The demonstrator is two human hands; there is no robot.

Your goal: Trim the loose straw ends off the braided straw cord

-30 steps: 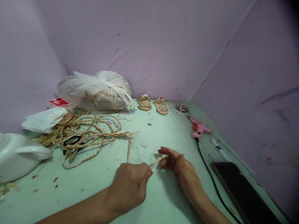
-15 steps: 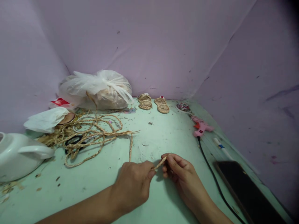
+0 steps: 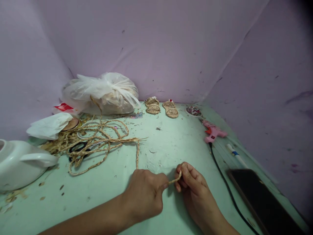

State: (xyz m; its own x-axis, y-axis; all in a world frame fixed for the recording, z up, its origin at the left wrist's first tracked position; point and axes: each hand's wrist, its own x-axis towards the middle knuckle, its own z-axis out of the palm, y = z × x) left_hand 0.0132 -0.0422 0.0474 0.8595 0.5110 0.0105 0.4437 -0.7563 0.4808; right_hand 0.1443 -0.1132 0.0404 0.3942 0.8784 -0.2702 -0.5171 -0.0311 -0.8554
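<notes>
A braided straw cord (image 3: 174, 180) stretches between my two hands, low over the table. My left hand (image 3: 144, 194) is closed round it, knuckles up. Its end is pinched between the thumb and fingers of my right hand (image 3: 194, 182), bending upward there. Behind my left hand the cord (image 3: 137, 155) runs up the table toward a loose heap of the same braid (image 3: 107, 140). Black-handled scissors (image 3: 78, 148) lie partly under that heap.
A white pitcher (image 3: 26, 164) and a tied plastic bag (image 3: 110, 94) stand at left. Small woven slippers (image 3: 153, 106) and a dish of beads (image 3: 194, 111) sit at the back. To the right are a pink glue gun (image 3: 214, 132), its black cord (image 3: 220, 179), a marker (image 3: 237, 155) and a phone (image 3: 261, 199).
Both hands have shifted slightly to the right with the cord between them. The cord's end now curves upward at my right fingertips.
</notes>
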